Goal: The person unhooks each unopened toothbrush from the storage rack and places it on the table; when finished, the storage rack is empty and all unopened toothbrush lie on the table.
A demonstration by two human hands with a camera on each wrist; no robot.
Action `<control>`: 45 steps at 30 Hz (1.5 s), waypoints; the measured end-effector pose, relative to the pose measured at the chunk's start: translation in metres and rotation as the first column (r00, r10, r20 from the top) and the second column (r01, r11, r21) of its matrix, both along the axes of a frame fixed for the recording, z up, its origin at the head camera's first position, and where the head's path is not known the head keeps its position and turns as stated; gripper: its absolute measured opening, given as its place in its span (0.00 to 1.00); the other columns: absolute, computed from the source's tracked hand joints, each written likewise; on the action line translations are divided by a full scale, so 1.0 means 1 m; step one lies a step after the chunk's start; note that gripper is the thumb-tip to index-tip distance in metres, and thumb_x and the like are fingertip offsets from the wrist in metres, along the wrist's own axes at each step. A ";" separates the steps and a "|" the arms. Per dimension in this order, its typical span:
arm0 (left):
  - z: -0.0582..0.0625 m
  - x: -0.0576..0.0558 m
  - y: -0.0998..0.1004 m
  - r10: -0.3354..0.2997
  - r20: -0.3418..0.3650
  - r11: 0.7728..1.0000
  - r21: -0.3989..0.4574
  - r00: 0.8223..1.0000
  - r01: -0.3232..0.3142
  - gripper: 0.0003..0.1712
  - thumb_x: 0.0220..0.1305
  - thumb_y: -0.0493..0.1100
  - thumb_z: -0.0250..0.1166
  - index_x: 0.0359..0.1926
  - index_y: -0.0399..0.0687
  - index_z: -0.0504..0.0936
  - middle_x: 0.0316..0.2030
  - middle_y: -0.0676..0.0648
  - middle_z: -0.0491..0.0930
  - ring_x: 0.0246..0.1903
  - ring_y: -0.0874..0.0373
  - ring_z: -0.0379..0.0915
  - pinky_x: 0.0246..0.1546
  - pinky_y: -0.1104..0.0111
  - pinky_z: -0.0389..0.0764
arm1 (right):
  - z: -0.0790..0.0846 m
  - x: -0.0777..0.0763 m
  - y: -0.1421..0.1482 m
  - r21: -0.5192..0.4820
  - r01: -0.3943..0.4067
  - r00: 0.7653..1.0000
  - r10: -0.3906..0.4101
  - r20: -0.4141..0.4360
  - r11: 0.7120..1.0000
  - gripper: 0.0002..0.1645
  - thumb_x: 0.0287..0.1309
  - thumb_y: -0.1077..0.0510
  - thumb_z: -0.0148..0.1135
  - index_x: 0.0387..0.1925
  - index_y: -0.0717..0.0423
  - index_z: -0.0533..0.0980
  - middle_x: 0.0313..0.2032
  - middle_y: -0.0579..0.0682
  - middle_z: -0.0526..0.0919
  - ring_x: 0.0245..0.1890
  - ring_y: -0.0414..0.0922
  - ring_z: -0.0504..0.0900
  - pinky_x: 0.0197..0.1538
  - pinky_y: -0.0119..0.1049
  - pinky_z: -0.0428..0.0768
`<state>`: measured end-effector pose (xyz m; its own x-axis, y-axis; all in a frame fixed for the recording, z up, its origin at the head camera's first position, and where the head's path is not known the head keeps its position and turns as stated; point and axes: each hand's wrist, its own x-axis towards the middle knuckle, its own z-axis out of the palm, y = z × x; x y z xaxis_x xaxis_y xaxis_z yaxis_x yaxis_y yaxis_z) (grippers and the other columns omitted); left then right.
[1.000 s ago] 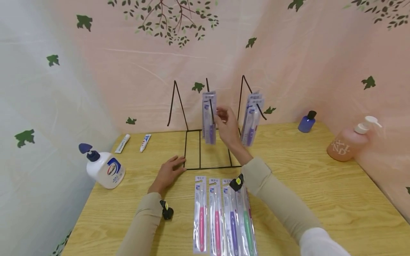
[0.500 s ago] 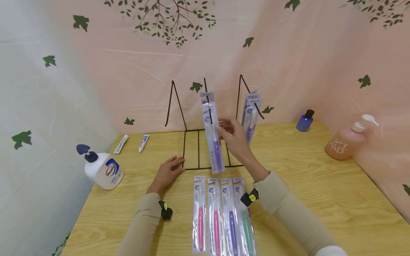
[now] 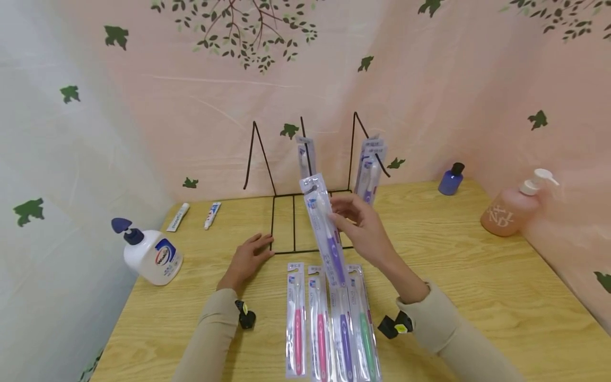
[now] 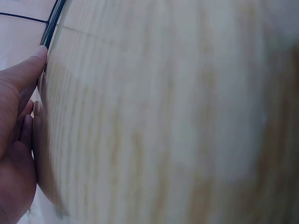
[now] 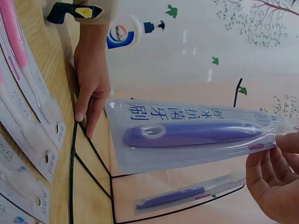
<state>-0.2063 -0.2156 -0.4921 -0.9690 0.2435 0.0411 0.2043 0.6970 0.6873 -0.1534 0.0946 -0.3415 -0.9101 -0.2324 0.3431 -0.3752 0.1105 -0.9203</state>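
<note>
My right hand pinches a packaged toothbrush with a purple handle by its right edge. The pack is tilted, its top leaning left, in front of a black wire rack. In the right wrist view, thumb and fingertips grip the purple toothbrush pack near its brush-head end. Another toothbrush pack hangs on the rack's middle hook, and several packs hang on the right hook. My left hand rests on the table, fingertips at the rack's front left corner.
Below the rack lie toothbrush packs in a row: two pink, one purple, one green. At left stand a white pump bottle and two small tubes. A blue bottle and orange pump bottle are at right.
The purple toothbrush pack has come off the middle hook in my right hand, moving down and toward me. One pack stays on that hook. My left hand keeps its place by the rack.
</note>
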 end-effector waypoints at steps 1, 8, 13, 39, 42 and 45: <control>0.000 0.000 0.000 0.000 -0.001 1.000 -0.001 1.000 0.000 0.28 0.66 0.48 0.61 0.66 0.49 0.71 0.69 0.44 0.63 0.71 0.42 0.50 0.69 0.43 0.54 | 0.000 0.003 0.002 0.000 0.001 1.000 -0.001 0.010 1.000 0.17 0.65 0.61 0.57 0.55 0.57 0.72 0.45 0.56 0.79 0.41 0.44 0.81 0.41 0.36 0.84; 0.000 0.002 0.000 0.013 0.010 1.000 0.009 1.000 -0.013 0.27 0.67 0.48 0.61 0.66 0.50 0.71 0.69 0.44 0.63 0.72 0.43 0.49 0.69 0.44 0.54 | -0.022 0.019 0.031 0.033 0.058 0.994 -0.060 0.089 0.998 0.17 0.66 0.59 0.57 0.55 0.55 0.72 0.45 0.54 0.79 0.41 0.40 0.82 0.42 0.36 0.84; 0.000 0.001 0.001 0.008 0.014 1.000 0.013 1.000 -0.009 0.27 0.67 0.48 0.61 0.66 0.51 0.71 0.69 0.46 0.64 0.72 0.44 0.49 0.70 0.45 0.54 | -0.052 0.029 0.057 0.043 0.121 0.970 -0.127 0.206 0.992 0.19 0.66 0.57 0.57 0.56 0.58 0.71 0.44 0.54 0.78 0.39 0.37 0.82 0.42 0.36 0.85; -0.002 0.000 -0.001 0.006 0.008 1.000 0.007 1.000 -0.006 0.28 0.67 0.48 0.61 0.66 0.51 0.71 0.69 0.46 0.63 0.72 0.44 0.49 0.70 0.44 0.53 | -0.118 0.059 0.093 0.515 0.101 0.862 -0.333 0.381 0.851 0.17 0.64 0.59 0.58 0.50 0.66 0.73 0.37 0.54 0.80 0.31 0.43 0.78 0.30 0.32 0.80; -0.002 0.000 0.000 0.008 0.009 1.000 0.006 1.000 -0.008 0.27 0.67 0.48 0.61 0.66 0.51 0.71 0.69 0.47 0.64 0.72 0.44 0.49 0.70 0.45 0.53 | -0.112 0.059 0.095 0.537 0.100 0.879 -0.328 0.347 0.837 0.15 0.63 0.59 0.59 0.47 0.65 0.74 0.36 0.53 0.80 0.28 0.42 0.78 0.27 0.32 0.79; -0.003 0.000 -0.001 0.004 0.008 1.000 0.005 1.000 -0.004 0.28 0.67 0.48 0.61 0.66 0.51 0.71 0.69 0.47 0.64 0.72 0.44 0.49 0.70 0.44 0.53 | -0.103 0.055 0.094 0.539 0.120 0.905 -0.315 0.285 0.834 0.14 0.64 0.59 0.59 0.48 0.63 0.75 0.37 0.53 0.80 0.30 0.42 0.78 0.27 0.31 0.79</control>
<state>-0.2068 -0.2163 -0.4947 -0.9704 0.2391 0.0343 0.1956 0.6946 0.6923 -0.0984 0.1882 -0.4449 -0.9917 -0.0631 -0.1124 0.0481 0.6280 -0.7767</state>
